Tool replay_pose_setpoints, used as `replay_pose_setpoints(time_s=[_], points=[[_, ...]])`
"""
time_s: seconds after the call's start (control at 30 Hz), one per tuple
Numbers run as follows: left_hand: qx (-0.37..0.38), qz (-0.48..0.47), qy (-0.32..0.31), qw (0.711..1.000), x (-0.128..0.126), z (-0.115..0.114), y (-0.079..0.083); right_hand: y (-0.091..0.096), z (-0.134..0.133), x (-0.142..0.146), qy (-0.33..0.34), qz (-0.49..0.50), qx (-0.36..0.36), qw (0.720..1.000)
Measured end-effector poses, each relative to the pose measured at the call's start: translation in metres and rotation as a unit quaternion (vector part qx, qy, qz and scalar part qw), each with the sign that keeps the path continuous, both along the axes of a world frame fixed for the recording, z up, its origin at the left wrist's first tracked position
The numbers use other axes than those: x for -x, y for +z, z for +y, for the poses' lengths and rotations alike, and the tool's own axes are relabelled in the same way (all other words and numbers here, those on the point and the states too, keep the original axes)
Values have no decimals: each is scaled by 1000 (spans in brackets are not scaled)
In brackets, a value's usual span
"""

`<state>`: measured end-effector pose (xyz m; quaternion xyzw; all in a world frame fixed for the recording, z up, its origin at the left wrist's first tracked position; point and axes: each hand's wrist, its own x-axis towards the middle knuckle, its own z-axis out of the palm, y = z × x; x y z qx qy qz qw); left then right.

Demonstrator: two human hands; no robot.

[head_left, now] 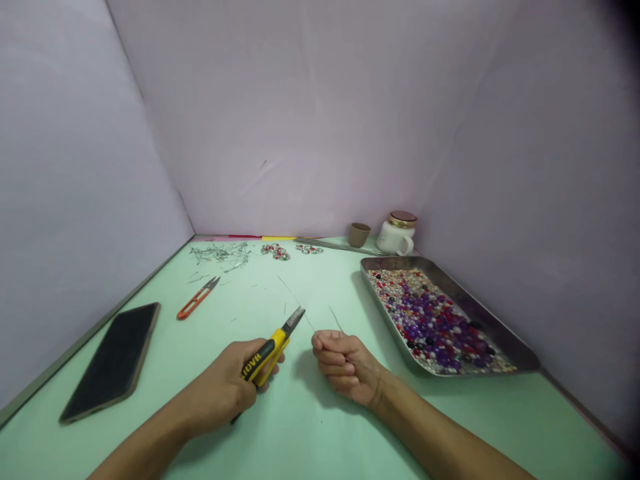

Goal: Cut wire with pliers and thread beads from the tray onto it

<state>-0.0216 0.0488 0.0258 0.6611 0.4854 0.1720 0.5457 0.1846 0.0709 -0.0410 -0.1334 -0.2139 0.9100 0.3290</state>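
Observation:
My left hand point(230, 377) is wrapped round the yellow and black handles of a pair of pliers point(273, 350), whose metal jaws point up and to the right. A thin wire point(309, 323) is pinched between the thumb and fingers of my right hand point(347, 363). It runs up and left from the fingertips, past the tip of the pliers. Whether the jaws touch the wire, I cannot tell. Another thin wire piece point(336, 319) shows just beyond my right hand.
On the right is a metal tray point(370, 263) of mixed beads. A white mug point(397, 237) and a brown cup point(359, 235) stand behind it. Orange thread snips point(197, 299), a phone point(113, 363), wire scraps point(220, 253) and beaded pieces point(276, 251) lie on the green table.

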Motion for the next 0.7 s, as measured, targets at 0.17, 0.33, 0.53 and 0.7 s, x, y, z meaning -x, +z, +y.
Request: replay_pose_setpoints(time_s=[0.17,0.33,0.53,0.7], points=[[24,-9,22,999,1,1,6,-1,0,2,-24,-11,1,1000],[31,-27,56,998,4,6,9,4,-1,6,-70,-66,-8,995],[56,-62,123,989,6,13,-14,6,0,8,-196,-232,-85,949],[35,-34,65,997,4,10,-28,7,1,8,-246,-272,-90,926]])
